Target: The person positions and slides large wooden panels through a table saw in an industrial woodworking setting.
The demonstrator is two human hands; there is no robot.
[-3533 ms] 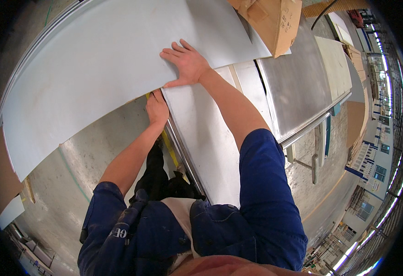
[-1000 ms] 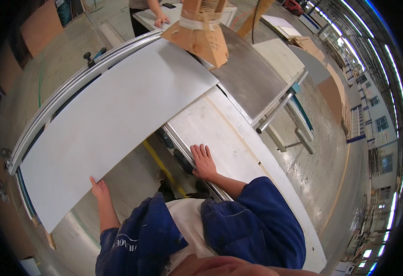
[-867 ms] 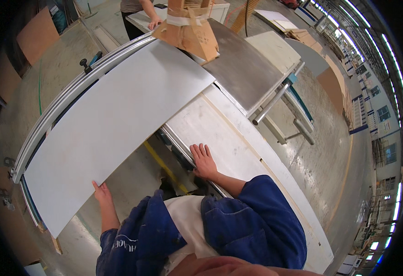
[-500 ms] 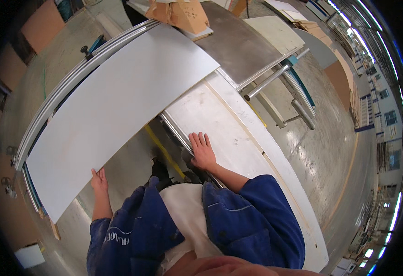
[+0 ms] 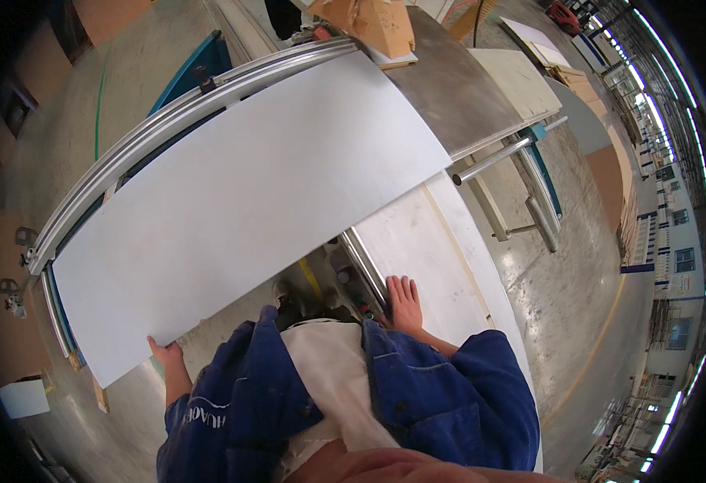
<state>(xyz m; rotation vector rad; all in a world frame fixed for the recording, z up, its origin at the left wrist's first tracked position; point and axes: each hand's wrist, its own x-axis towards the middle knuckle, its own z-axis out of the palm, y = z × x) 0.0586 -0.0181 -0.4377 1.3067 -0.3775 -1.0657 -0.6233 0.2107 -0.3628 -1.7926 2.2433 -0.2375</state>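
A large white panel [image 5: 240, 209] lies across a machine table, its long near edge facing me. My left hand [image 5: 172, 358] grips that edge close to the panel's left corner, thumb at the rim and the other fingers hidden underneath. On the pale metal table [image 5: 441, 278] to the right, my right hand [image 5: 403, 304] rests flat with its fingers extended, beside a shiny metal rail [image 5: 366, 270]. It holds nothing.
A ribbed aluminium fence [image 5: 127, 157] runs along the panel's far side. Torn brown cardboard [image 5: 377, 28] sits at the panel's far right, beside a dark metal surface [image 5: 449, 76]. Metal tubes [image 5: 494, 161] stick out at the right. Stacked boards [image 5: 610, 177] stand farther off.
My left hand has shifted along the panel's near edge toward its left corner. The view has turned, so panel and table appear lower and farther right. My right hand stays flat by the rail.
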